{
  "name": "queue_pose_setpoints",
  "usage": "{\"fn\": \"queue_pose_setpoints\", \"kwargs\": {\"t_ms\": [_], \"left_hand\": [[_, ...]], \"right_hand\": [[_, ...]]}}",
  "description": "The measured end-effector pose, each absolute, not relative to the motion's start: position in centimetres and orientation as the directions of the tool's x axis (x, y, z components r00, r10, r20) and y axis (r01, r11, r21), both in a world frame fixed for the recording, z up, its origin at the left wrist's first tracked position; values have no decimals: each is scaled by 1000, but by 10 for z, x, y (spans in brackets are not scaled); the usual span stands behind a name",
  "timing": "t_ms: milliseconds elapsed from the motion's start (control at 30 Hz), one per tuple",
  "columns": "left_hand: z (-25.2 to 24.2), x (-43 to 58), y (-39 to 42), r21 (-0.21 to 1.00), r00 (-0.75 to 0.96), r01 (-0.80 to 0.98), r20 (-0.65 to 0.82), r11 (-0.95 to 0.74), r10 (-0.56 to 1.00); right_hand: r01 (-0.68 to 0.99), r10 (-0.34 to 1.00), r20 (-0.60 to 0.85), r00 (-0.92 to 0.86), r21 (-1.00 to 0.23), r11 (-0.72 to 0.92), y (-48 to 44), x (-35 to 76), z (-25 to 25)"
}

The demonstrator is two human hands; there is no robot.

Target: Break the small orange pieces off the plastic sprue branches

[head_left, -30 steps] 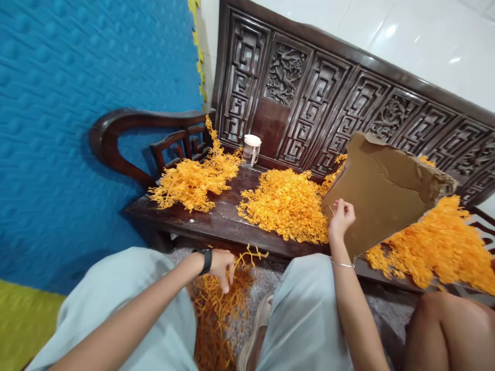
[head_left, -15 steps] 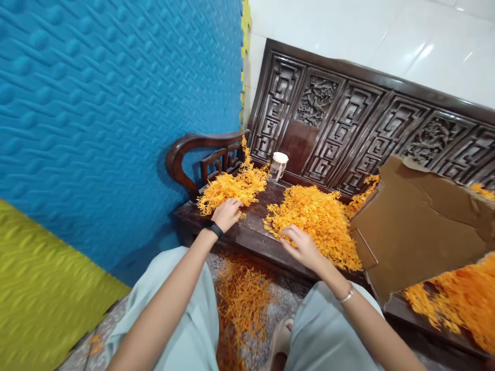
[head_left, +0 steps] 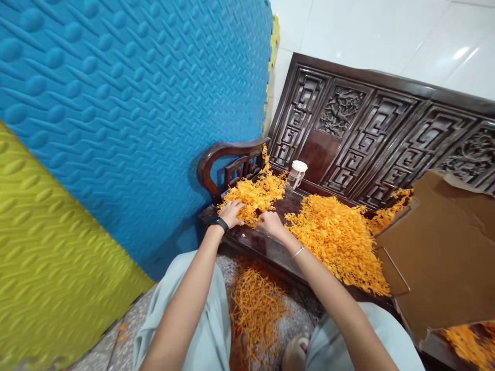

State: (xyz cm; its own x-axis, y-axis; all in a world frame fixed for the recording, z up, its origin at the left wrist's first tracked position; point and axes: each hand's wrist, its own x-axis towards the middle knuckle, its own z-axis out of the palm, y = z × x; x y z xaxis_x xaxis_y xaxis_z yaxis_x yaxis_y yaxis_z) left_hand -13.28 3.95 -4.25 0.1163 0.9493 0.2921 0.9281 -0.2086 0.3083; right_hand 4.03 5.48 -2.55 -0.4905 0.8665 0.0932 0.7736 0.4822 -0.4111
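Two orange heaps lie on the dark wooden bench (head_left: pixel 266 246). My left hand (head_left: pixel 232 214), with a dark wristband, rests at the front of the smaller orange heap (head_left: pixel 255 195), fingers apart and touching its strands. Close by on the right, my right hand (head_left: pixel 270 222) has its fingers curled together at the same heap's front edge; what they hold, if anything, is too small to name. The larger orange heap (head_left: pixel 338 242) sits to the right of my right hand, partly behind the forearm.
A lidded clear cup (head_left: pixel 297 175) stands near the carved backrest (head_left: pixel 323 152). Brown cardboard (head_left: pixel 452 257) with a bent wire covers the bench's right part. Orange strands (head_left: pixel 257 309) lie on the floor between my legs. A blue mat (head_left: pixel 135 113) is beyond the armrest (head_left: pixel 216 154).
My right hand has moved left from the larger heap to the smaller one, and its fingers have curled together. The view has shifted, so the bench appears farther right.
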Motion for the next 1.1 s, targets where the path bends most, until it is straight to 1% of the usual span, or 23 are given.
{"fn": "queue_pose_setpoints", "kwargs": {"t_ms": [33, 100, 167, 233, 300, 400, 500, 567, 800, 1000, 1100], "left_hand": [[-43, -134, 37, 308, 121, 926, 307, -219, 944], [-41, -135, 32, 308, 107, 924, 363, -228, 925], [-37, -133, 27, 308, 67, 925, 444, -223, 894], [-32, -127, 23, 298, 43, 928, 513, -225, 857], [-31, -120, 22, 265, 80, 928, 545, -262, 835], [-36, -109, 23, 191, 191, 921, 535, -338, 823], [-45, -102, 28, 140, 227, 931, 504, -338, 833], [-50, -100, 31, 117, 226, 941, 479, -317, 848], [-51, -88, 37, 80, 173, 971, 420, -226, 891], [-45, -73, 37, 86, 103, 985, 398, -149, 911], [-45, -67, 40, 97, 65, 989, 394, -111, 917]], "right_hand": [[739, 850, 70, -522, -460, 492, 61, 43, -22], [629, 823, 60, -565, -614, 476, 70, 48, -12], [500, 821, 103, -561, -748, 436, 79, 49, 2], [423, 839, 165, -519, -803, 420, 86, 46, 18], [410, 851, 211, -482, -804, 431, 92, 41, 34], [382, 856, 279, -434, -804, 456, 98, 32, 58], [374, 838, 362, -408, -771, 515, 99, 25, 79], [373, 823, 397, -406, -751, 546, 99, 19, 91], [295, 794, 480, -374, -750, 593, 102, -4, 121], [353, 801, 525, -289, -719, 599, 102, -12, 141], [342, 794, 562, -232, -717, 607, 108, -14, 147]]}}
